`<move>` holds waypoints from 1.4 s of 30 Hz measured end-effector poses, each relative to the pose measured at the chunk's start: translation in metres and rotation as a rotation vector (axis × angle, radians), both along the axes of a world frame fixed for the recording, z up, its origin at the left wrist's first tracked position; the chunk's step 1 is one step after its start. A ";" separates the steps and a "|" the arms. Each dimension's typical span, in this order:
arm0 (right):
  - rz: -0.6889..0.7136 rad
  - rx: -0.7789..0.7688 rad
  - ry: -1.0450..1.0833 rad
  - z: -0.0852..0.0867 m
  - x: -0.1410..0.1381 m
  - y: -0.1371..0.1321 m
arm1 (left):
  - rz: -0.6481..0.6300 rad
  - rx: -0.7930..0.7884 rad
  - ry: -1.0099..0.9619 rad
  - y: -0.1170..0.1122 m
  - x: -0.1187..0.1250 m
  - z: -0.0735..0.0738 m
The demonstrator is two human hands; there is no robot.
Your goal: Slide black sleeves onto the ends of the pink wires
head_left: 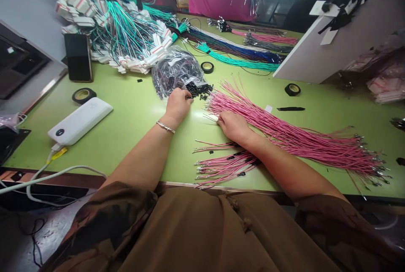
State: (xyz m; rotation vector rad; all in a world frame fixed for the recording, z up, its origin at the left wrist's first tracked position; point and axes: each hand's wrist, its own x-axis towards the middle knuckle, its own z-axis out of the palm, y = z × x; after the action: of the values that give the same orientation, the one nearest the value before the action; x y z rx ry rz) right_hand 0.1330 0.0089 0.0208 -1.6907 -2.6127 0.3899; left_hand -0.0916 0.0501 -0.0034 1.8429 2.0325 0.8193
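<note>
My left hand (179,104) is closed in a pinch at the edge of a loose heap of small black plastic pieces (199,90). A dark bit shows at its fingertips, apparently one of those pieces. Pinched in my right hand (234,126) are a few pink wires, their thin ends pointing left. Just beyond that hand lies a large bundle of pink wires (294,141) with metal terminals at both ends. Nearer the front edge, a smaller group of pink wires (218,167) has black pieces on it, and my right forearm partly covers it.
Behind the heap sits a clear bag of dark parts (179,71). Black tape rolls (207,67), a phone (78,57), a white power bank (80,121) and a black cutter (291,109) lie around. Teal cable bundles (117,23) fill the back left; a white panel (311,48) stands right.
</note>
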 end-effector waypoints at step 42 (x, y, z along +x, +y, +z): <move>-0.050 -0.033 0.693 -0.018 0.020 0.014 | -0.331 -0.247 -0.837 -0.032 0.027 0.011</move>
State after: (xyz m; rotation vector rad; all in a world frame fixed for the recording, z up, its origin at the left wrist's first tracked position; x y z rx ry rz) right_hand 0.1533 0.0230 0.0027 -1.3003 -2.0572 0.8398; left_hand -0.0649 0.0180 0.0080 1.3153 1.2035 0.9663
